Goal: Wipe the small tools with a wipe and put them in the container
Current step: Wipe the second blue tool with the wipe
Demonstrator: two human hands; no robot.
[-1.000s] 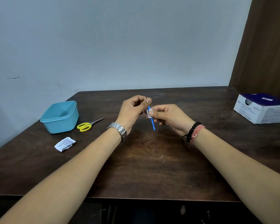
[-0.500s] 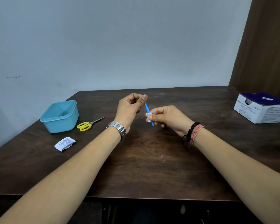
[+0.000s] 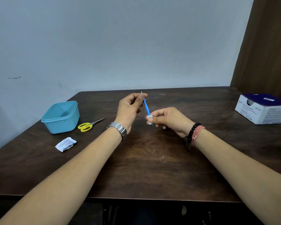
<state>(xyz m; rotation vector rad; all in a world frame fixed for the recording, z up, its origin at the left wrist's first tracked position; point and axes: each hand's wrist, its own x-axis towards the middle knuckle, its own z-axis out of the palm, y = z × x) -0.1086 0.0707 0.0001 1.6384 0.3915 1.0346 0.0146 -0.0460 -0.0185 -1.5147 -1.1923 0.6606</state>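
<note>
Above the middle of the dark table, my left hand (image 3: 131, 106) pinches the upper end of a thin blue tool (image 3: 146, 107), whose small metal tip sticks out above the fingers. My right hand (image 3: 166, 118) pinches a small white wipe (image 3: 149, 119) folded round the tool's lower end. The tool slants down to the right between the two hands. A light blue container (image 3: 61, 117) stands open at the table's left, and I cannot see anything inside it. Yellow-handled scissors (image 3: 88, 125) lie just to its right.
A torn white wipe packet (image 3: 65, 144) lies in front of the container. A white and purple box of swabs (image 3: 263, 108) sits at the table's far right. A pale wall runs behind the table, with a brown panel at the right.
My left hand has risen and drawn the blue tool upward. The wipe in my right hand has slid from the tool's upper part down to its lower end.
</note>
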